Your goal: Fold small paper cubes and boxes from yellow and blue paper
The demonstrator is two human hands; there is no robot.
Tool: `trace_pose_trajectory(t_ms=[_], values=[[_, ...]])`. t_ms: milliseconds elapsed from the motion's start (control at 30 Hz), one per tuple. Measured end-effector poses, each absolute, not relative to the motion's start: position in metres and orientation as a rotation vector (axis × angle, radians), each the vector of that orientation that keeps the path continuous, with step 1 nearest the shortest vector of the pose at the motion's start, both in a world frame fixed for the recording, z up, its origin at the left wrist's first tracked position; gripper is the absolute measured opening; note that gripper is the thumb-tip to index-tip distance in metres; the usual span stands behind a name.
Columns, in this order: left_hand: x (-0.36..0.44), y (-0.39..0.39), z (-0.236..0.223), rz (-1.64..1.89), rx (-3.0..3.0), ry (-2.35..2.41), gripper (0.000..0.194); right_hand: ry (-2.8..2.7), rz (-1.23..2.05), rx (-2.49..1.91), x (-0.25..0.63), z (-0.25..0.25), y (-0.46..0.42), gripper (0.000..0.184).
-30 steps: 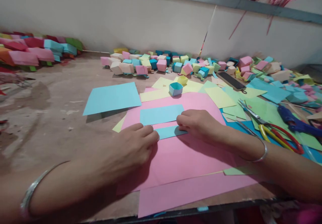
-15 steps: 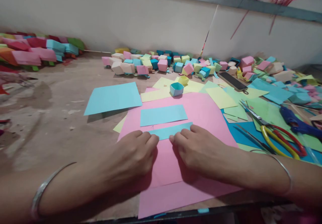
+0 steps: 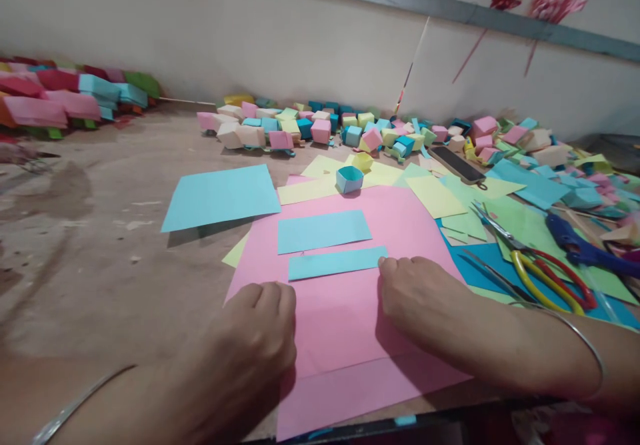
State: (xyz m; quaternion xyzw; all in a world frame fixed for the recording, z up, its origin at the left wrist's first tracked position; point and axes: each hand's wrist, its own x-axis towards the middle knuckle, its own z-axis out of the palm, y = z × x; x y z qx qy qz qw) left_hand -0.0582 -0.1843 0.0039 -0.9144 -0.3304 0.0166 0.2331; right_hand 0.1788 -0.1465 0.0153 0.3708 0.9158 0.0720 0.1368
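A narrow folded light-blue paper strip lies flat on a pink paper sheet. My right hand is closed, with its thumb and index fingertips at the strip's right end. Curled into a loose fist, my left hand rests on the pink sheet below and left of the strip, apart from it; its fingertips are hidden underneath. Just above the strip lies a wider light-blue paper rectangle. A small open light-blue paper box stands at the sheet's far edge.
A larger light-blue sheet lies at left. Scissors with red and yellow handles, a blue glue gun and a phone lie at right. Several small paper cubes line the wall. The table's front edge is close.
My left hand has let go of the strip and drawn back toward me and left. My right hand has slid right to the strip's end, leaving most of the strip uncovered.
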Motion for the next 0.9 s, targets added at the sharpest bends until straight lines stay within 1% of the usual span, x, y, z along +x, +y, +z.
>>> trace_pose_trajectory(t_ms=[100, 200, 233, 300, 367, 467, 533, 700, 800, 900], values=[[-0.062, -0.182, 0.012, -0.048, -2.553, -0.916, 0.019, 2.7, 0.244, 1.081, 0.183, 0.014, -0.145, 0.014], [-0.068, -0.167, 0.022, -0.352, -2.589, -0.894, 0.022, 2.766, 0.23, 1.029, 0.183, 0.017, -0.144, 0.015], [-0.069, -0.158, 0.023, -0.519, -2.56, -0.861, 0.022, 2.793, 0.234, 1.016, 0.181, 0.018, -0.144, 0.016], [-0.071, -0.137, 0.021, -0.651, -2.555, -0.905, 0.023, 2.863, 0.269, 1.009, 0.177, 0.021, -0.14, 0.019], [-0.072, -0.117, 0.013, -0.665, -2.599, -1.051, 0.027, 2.945, 0.337, 1.065, 0.173, 0.022, -0.133, 0.022], [-0.072, -0.098, -0.002, -0.638, -2.734, -1.294, 0.031, 3.03, 0.488, 1.295, 0.172, 0.014, -0.113, 0.025], [-0.073, -0.094, -0.009, -0.604, -2.8, -1.362, 0.03, 3.111, 0.51, 1.237, 0.173, 0.006, -0.097, 0.021], [-0.074, -0.095, -0.009, -0.578, -2.874, -1.386, 0.028, 3.111, 0.485, 1.076, 0.178, -0.01, -0.073, 0.025], [-0.074, -0.093, -0.005, -0.676, -2.845, -1.371, 0.03, 3.165, 0.564, 1.051, 0.178, -0.011, -0.073, 0.028], [-0.075, -0.09, -0.003, -0.761, -2.797, -1.318, 0.027, 3.245, 0.594, 1.112, 0.177, -0.011, -0.075, 0.024]])
